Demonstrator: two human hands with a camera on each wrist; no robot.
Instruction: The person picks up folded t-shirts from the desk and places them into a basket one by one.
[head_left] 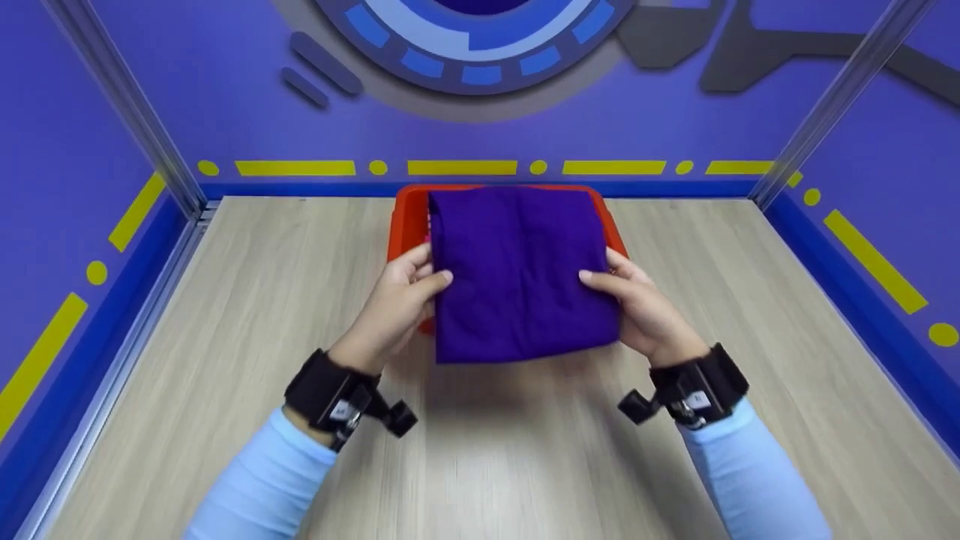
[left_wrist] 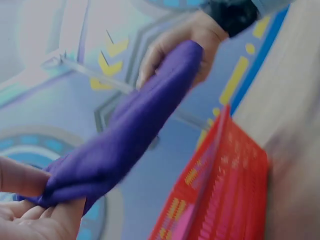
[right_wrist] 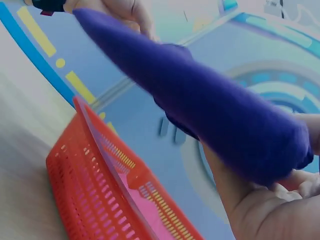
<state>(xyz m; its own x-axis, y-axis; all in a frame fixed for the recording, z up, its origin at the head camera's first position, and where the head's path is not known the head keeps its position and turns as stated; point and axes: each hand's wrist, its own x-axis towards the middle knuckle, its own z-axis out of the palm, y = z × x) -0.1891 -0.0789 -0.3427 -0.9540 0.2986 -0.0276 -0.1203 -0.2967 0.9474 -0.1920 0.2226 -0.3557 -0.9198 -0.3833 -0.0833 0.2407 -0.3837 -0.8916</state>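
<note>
A folded purple cloth (head_left: pixel 525 277) hangs between both hands, level with the red plastic basket (head_left: pixel 407 219) behind it in the head view. My left hand (head_left: pixel 397 300) pinches its left edge, thumb on top and fingers beneath. On the opposite edge my right hand (head_left: pixel 646 306) grips it the same way. Both wrist views show the cloth as a thick, layered fold held above the basket's rim. Pink fabric (right_wrist: pixel 152 207) lies inside the basket in the right wrist view. The cloth covers most of the basket in the head view.
The basket stands on a light wood-grain table (head_left: pixel 300 240), close to the blue back wall (head_left: pixel 262 127). Patterned side panels and metal corner posts (head_left: pixel 124 90) enclose the table left and right. Each wrist wears a black strap with a small camera.
</note>
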